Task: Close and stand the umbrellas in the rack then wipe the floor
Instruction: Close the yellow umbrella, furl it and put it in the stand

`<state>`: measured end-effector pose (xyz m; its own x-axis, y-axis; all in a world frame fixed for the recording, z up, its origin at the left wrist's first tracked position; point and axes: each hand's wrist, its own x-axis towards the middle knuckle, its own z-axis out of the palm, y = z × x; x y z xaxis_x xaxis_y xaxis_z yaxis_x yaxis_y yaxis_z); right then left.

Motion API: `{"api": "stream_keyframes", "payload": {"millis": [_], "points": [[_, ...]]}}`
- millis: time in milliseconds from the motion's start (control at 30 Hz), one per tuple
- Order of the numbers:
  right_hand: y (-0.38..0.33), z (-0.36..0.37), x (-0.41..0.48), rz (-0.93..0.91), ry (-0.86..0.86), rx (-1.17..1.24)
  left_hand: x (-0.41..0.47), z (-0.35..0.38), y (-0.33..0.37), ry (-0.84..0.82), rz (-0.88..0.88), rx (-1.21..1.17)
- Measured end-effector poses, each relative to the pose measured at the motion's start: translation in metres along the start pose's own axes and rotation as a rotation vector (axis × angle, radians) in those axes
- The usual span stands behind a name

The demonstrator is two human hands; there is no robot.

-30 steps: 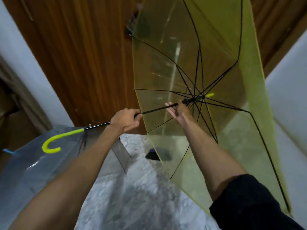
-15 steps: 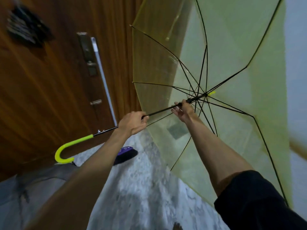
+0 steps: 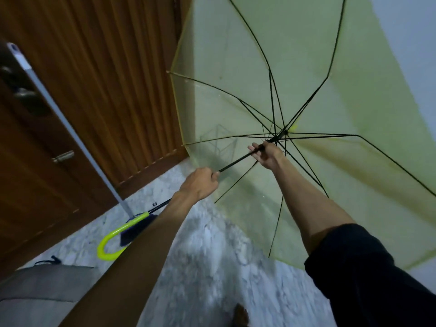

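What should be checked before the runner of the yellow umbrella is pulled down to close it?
1. Left hand grips the shaft: ok.
2. Right hand holds the shaft just below the runner: ok.
3. Canopy folded: not ok, fully open.
4. Canopy edge clear of the door: cannot tell.
5. Catch released: cannot tell.

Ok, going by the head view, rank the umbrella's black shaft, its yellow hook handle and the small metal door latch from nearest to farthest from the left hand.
1. black shaft: in the grip of the left hand.
2. yellow hook handle: at the shaft's lower end, beside the left forearm.
3. metal door latch: on the wooden door, far left.
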<state>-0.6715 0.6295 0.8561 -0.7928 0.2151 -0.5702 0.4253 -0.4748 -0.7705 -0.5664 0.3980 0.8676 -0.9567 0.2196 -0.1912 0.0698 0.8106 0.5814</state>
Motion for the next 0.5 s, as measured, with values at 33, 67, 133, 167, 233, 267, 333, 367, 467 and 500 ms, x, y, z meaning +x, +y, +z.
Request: {"api": "stream_keyframes", "payload": {"millis": [33,67,133,167,233,267,333,367,467,500], "points": [[-0.002,-0.008,0.011,0.021,-0.009,0.029,0.007,0.008,0.006,-0.013,-0.011,-0.006],[-0.006,-0.017,0.022,0.033,0.004,0.049,0.015,0.017,0.014,-0.024,-0.025,-0.014],[-0.013,-0.035,0.045,0.074,0.0,0.132,0.028,0.036,0.028,-0.047,-0.049,-0.034],[-0.014,-0.043,0.053,0.097,0.0,0.16,0.034,0.046,0.033,-0.066,-0.064,-0.053],[-0.015,-0.059,0.069,0.136,0.021,0.154,0.045,0.066,0.045,-0.098,-0.1,-0.089],[-0.013,-0.066,0.076,0.153,0.032,0.137,0.05,0.076,0.05,-0.097,-0.123,-0.109],[-0.011,-0.079,0.091,0.19,0.025,0.11,0.06,0.094,0.064,-0.078,-0.159,-0.112],[-0.008,-0.085,0.099,0.208,0.019,0.088,0.065,0.102,0.07,-0.085,-0.171,-0.11],[-0.002,-0.099,0.121,0.252,0.018,0.003,0.078,0.118,0.08,-0.141,-0.207,-0.112],[-0.001,-0.102,0.126,0.268,0.009,-0.026,0.083,0.122,0.08,-0.154,-0.225,-0.135]]}}
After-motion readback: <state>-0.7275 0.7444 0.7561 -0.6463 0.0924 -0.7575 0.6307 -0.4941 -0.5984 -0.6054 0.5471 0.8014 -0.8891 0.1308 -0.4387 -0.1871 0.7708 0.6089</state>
